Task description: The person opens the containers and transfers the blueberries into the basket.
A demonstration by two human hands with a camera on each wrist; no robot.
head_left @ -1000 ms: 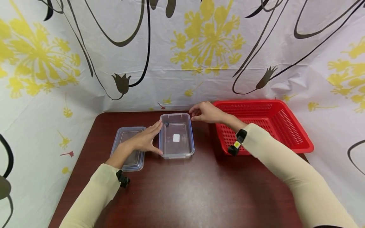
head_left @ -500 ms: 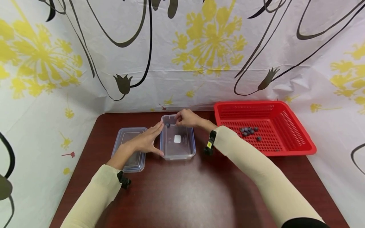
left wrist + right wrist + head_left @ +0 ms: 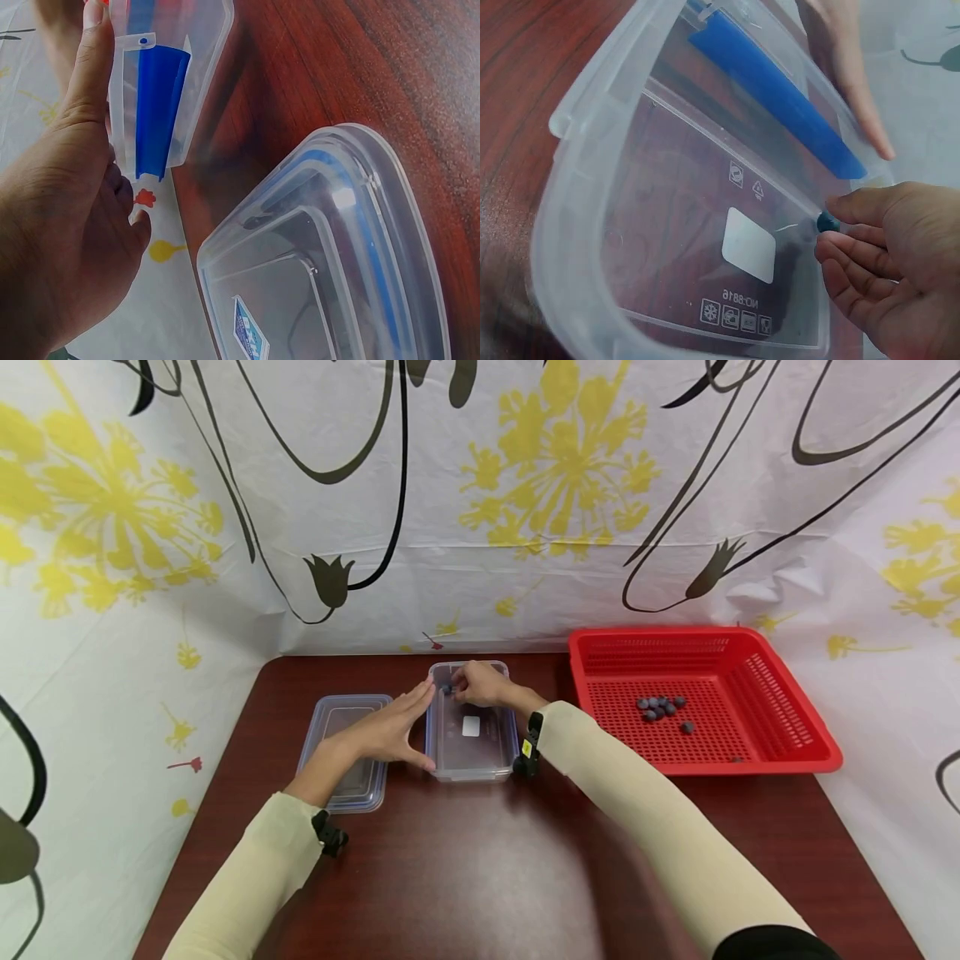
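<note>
A clear plastic food container (image 3: 472, 756) with blue side clips stands upright on the table. My left hand (image 3: 387, 727) lies along its left side, thumb and straight fingers spread against the wall. Inside the far end of the container is my right hand (image 3: 483, 683), fingers bent downward. In the right wrist view a blueberry (image 3: 827, 222) sits between the tips of that thumb and index finger. A white label (image 3: 748, 246) shows on the container's bottom. Under my left wrist lies a clear lid (image 3: 300, 255) with a blue seal.
A red perforated basket (image 3: 772, 693) stands at the right back, with several blueberries (image 3: 660, 708) on its floor. Patterned white sheeting (image 3: 420, 510) rises behind the dark wooden table (image 3: 487, 868) and along its sides.
My right hand has moved left from beside the basket, over the container's right rim and down into its far end. The berries in the basket came into sight. My left hand stays in place.
</note>
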